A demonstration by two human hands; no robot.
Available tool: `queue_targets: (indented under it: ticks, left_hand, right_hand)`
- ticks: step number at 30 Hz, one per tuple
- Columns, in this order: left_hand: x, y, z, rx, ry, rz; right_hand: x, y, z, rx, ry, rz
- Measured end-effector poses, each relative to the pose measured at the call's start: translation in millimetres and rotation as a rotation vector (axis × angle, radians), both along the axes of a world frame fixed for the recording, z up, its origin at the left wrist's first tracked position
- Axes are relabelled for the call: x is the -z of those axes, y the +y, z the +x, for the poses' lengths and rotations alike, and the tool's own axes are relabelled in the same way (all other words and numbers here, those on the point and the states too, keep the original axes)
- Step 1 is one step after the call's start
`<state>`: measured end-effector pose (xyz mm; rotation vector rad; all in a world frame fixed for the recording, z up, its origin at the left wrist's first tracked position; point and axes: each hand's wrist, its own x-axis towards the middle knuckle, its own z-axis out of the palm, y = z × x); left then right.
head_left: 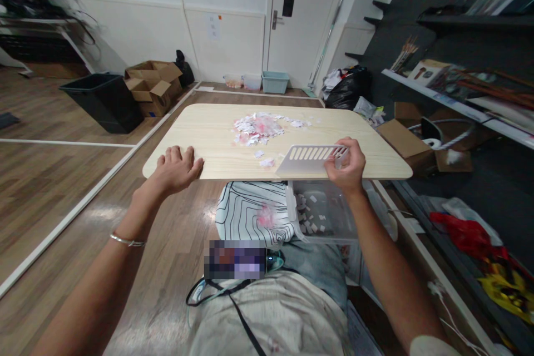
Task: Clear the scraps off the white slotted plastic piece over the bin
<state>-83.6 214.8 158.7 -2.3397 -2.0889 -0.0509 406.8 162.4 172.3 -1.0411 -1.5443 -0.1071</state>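
Note:
My left hand (pixel 178 168) lies on the near left edge of the pale wooden tabletop (pixel 204 136), fingers spread, holding nothing. In my right hand (pixel 347 168) is a white slotted plastic panel (pixel 302 162), gripped at its right end. Its long lower edge stands along the near edge of the table. Small white paper scraps (pixel 258 127), tinted pink in places, lie in a loose heap near the middle. A few scraps (pixel 267 162) are close to the panel's left tip. Below the table edge, a clear plastic box (pixel 329 208) contains several white pieces.
A patterned light cloth item (pixel 246 211) with a pink patch sits beside the box, beneath the table edge. A black bin (pixel 104 101) and cardboard boxes (pixel 152 86) stand at the left. On the right are an open carton (pixel 406 136) and dark shelving (pixel 442 47).

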Motion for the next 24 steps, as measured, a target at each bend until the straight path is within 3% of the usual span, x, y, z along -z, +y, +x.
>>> queue_targets:
  ticks: [8,10,13,15,17,19,22,24]
  left_hand:
    - [7.8,-16.0,2.6,-0.013,-0.082,0.080]
    - [9.9,-35.7,4.1,0.017,-0.123,0.089]
    - [21.1,-89.4,8.7,0.065,-0.305,0.134]
    - [38.4,-135.5,13.4,0.046,-0.493,0.137]
    - [63.3,-177.8,18.4,-0.066,-0.648,0.106]
    - [90.8,-205.6,22.9,-0.120,-0.707,0.001]
    - [122.4,-214.8,28.3,-0.139,-0.716,-0.152]
    - [131.7,-207.7,32.2,-0.115,-0.711,-0.247]
  right_hand:
    - [-1.6,-0.3,-4.2,-0.046,0.061,-0.017]
    - [-1.5,0.7,-5.0,-0.032,0.090,-0.009]
    - [0.1,3.9,-3.3,-0.011,0.122,0.013]
    - [2.0,6.6,-0.9,-0.010,0.136,0.035]
    - [3.9,9.2,1.2,-0.005,0.152,0.046]
    - [5.3,11.1,2.6,0.003,0.162,0.038]
    - [6.3,12.5,3.8,0.007,0.163,0.037]
    - [6.7,12.9,4.7,0.017,0.163,0.057]
